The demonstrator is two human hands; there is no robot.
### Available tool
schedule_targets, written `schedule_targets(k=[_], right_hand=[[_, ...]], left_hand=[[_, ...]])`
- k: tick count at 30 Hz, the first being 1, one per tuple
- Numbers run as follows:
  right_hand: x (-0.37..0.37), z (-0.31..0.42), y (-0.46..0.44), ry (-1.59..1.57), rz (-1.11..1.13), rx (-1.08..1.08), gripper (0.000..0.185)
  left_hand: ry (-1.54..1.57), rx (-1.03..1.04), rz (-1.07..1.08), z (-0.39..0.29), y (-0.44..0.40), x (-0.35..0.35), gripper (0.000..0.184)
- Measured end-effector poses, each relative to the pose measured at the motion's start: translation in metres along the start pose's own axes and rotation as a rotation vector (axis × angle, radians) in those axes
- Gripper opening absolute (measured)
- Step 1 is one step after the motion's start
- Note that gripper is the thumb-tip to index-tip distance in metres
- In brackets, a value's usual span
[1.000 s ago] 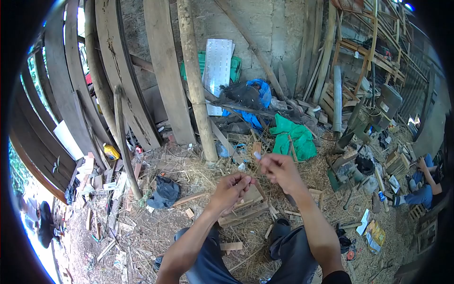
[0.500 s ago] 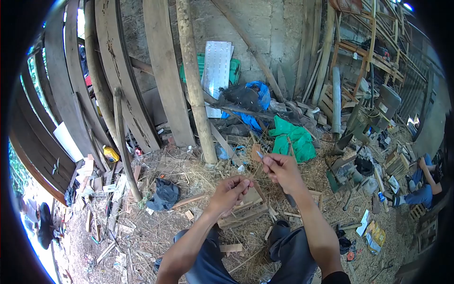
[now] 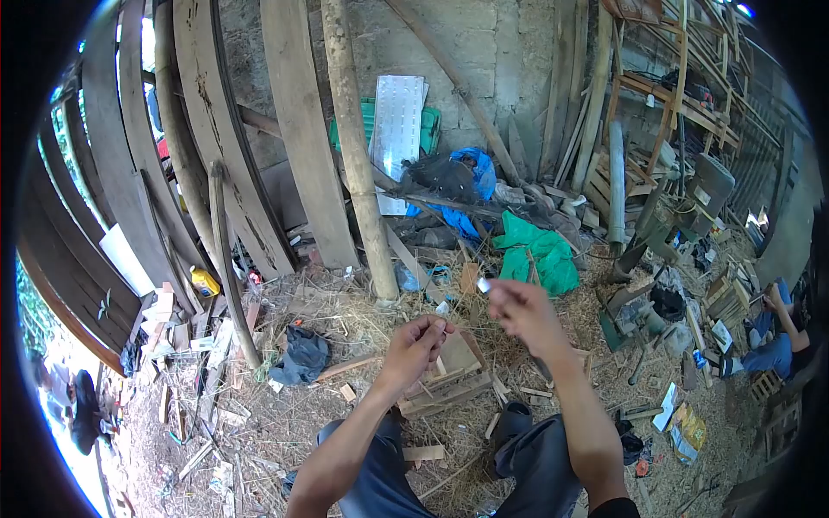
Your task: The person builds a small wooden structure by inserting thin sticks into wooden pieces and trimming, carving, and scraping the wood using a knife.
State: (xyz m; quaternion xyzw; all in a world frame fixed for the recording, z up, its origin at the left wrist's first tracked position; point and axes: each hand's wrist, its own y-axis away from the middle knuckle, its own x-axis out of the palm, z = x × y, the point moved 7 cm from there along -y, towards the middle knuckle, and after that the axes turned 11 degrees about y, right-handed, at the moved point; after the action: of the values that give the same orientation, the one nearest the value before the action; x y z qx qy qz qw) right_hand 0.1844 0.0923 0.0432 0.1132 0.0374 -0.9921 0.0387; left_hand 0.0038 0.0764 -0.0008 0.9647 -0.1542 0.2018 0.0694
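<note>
My left hand (image 3: 416, 347) is closed in a pinch, thumb against fingers. A thin pale sliver (image 3: 440, 364) shows just below its fingertips; whether it is in the pinch is hard to tell. My right hand (image 3: 525, 318), smeared by motion, is closed around a knife (image 3: 483, 285). The bright blade end sticks out past the thumb, and part of a dark handle shows below the palm. The hands are apart, both above a low wooden block or box (image 3: 445, 393) between my feet.
Straw, shavings and wood scraps cover the ground. A wooden post (image 3: 356, 155) stands ahead, with a green plastic sheet (image 3: 537, 250) to its right. A black bag (image 3: 304, 352) lies left. Another person (image 3: 768, 345) sits at the far right, near a metal machine (image 3: 635, 315).
My right hand has turned and moved slightly down and right, away from my left hand, with the knife. My left hand has shifted slightly left and still pinches.
</note>
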Motion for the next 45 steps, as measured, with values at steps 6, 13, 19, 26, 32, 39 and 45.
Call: schedule_targets(k=[6,13,19,26,32,39,45], right_hand=[[0.031,-0.001,0.001,-0.056,0.121,-0.066,0.021],[0.027,-0.014,-0.003,-0.094,0.156,0.057,0.020],[0.017,-0.013,-0.002,-0.169,0.119,0.055,0.020],[0.021,-0.011,-0.007,-0.163,0.147,-0.005,0.020],[0.016,-0.012,-0.003,-0.146,0.150,0.067,0.020],[-0.001,-0.009,-0.009,-0.244,0.062,0.039,0.023],[-0.006,-0.018,-0.011,-0.303,-0.001,0.069,0.022]], left_hand=[[-0.001,-0.013,0.048,-0.001,0.003,0.010,0.022],[0.010,-0.053,0.053,0.002,0.002,0.007,0.023],[0.016,-0.075,0.093,0.006,0.002,0.011,0.022],[0.010,-0.068,0.087,0.004,0.002,0.012,0.023],[0.000,-0.102,0.109,0.005,0.003,0.012,0.023],[0.033,-0.129,0.156,0.011,0.003,0.013,0.023],[0.025,-0.112,0.132,0.008,0.001,0.011,0.023]])
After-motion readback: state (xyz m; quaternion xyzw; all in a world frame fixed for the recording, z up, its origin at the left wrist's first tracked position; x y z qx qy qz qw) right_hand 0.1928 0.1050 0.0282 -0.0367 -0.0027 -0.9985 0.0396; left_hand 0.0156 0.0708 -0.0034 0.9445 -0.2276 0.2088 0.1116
